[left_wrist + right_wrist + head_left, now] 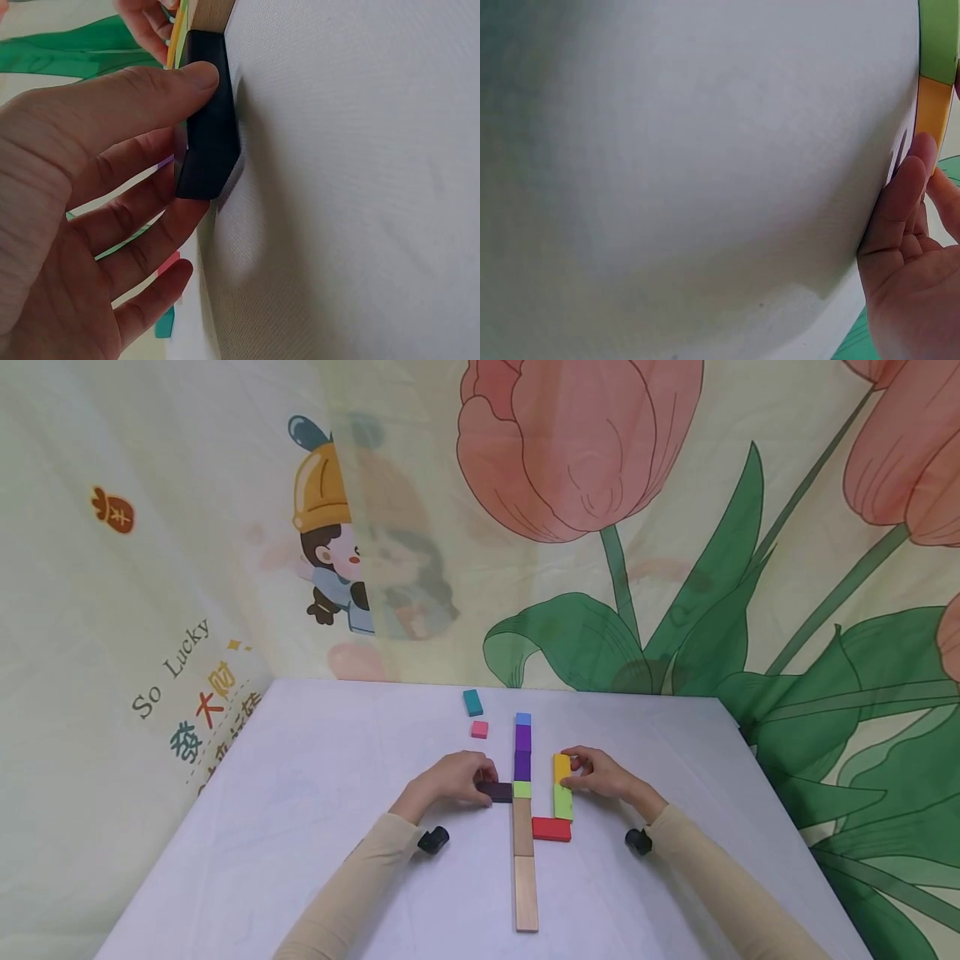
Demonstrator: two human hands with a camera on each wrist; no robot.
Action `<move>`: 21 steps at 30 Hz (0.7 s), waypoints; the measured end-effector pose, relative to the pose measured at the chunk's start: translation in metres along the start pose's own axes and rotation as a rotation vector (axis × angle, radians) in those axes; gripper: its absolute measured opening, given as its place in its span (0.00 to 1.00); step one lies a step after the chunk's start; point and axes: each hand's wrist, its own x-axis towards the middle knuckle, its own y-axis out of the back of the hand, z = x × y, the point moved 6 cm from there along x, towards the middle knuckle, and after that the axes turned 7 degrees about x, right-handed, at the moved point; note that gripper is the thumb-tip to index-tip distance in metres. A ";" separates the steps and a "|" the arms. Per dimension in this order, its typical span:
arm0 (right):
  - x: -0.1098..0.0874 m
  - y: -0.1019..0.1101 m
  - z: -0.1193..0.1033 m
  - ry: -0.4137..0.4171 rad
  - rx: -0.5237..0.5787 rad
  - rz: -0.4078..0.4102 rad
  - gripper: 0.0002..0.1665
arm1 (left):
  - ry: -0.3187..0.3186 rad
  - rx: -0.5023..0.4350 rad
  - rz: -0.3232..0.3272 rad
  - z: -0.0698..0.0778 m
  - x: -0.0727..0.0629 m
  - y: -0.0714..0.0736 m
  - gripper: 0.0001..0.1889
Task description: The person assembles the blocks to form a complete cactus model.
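Note:
My left hand [456,777] pinches a black block [212,112] between thumb and fingers. The block lies crosswise, its inner end right at a small light green block [522,790] in a long row. My right hand [602,773] holds a yellow block [562,766], index finger at its far end and thumb along its right side. That block lines up end to end with a longer green block [562,803]. A red block [551,830] lies crosswise between this short line and the row. In the right wrist view, the fingertips [924,150] overlap the yellow block's end.
Two wooden blocks [523,827] form the near part of the row; purple blocks [522,753] and a small blue block [523,719] form its far part. A teal block [472,702] and a pink block [480,730] lie loose at the back of the white table [300,827].

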 end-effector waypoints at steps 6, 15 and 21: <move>0.000 0.000 0.001 0.007 -0.003 -0.001 0.35 | 0.007 -0.005 -0.003 0.002 0.001 0.000 0.15; 0.000 0.000 0.000 0.004 -0.002 -0.001 0.36 | 0.020 -0.037 0.003 -0.002 0.002 -0.001 0.15; 0.002 0.000 0.002 -0.007 -0.004 0.016 0.31 | 0.031 -0.029 0.085 -0.011 0.005 0.005 0.13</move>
